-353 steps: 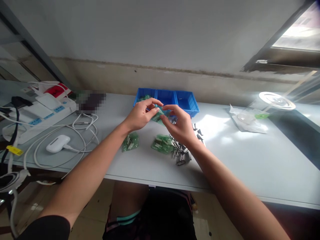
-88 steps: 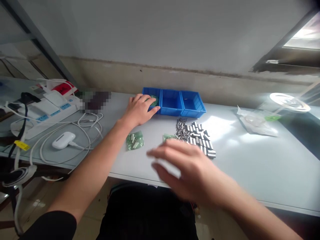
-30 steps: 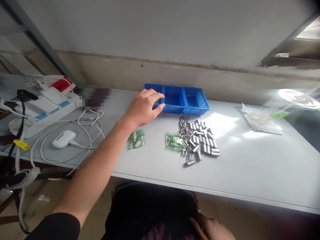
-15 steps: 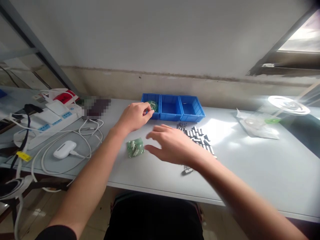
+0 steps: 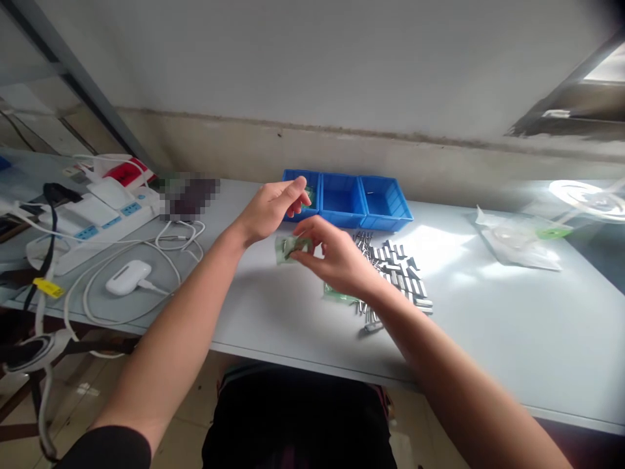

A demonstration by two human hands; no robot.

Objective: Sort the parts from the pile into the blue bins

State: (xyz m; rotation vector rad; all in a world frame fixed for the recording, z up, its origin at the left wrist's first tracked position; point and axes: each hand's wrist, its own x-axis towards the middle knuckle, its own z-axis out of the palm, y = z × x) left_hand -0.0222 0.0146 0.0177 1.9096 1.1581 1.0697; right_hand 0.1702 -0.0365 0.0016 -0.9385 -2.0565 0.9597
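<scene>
My right hand (image 5: 336,260) pinches a small green board with metal parts (image 5: 289,247) and holds it above the grey table (image 5: 488,339). Just beyond it my left hand (image 5: 269,210) hovers with its fingers loosely curled and apart, holding nothing I can see, in front of the leftmost of three blue bins (image 5: 349,200). Another green board (image 5: 336,294) lies on the table, partly hidden under my right wrist. A heap of small metal parts (image 5: 395,273) lies to the right of that hand.
White power strips (image 5: 92,208), looped white cables (image 5: 161,254) and a white charger (image 5: 127,277) fill the left end of the table. A clear plastic bag (image 5: 517,238) and a round clear lid (image 5: 586,195) lie at the far right. A blurred dark object (image 5: 190,195) sits behind.
My right hand has closed on the green board that lay near my left forearm and lifted it off the table. My left hand has drawn back from the leftmost bin.
</scene>
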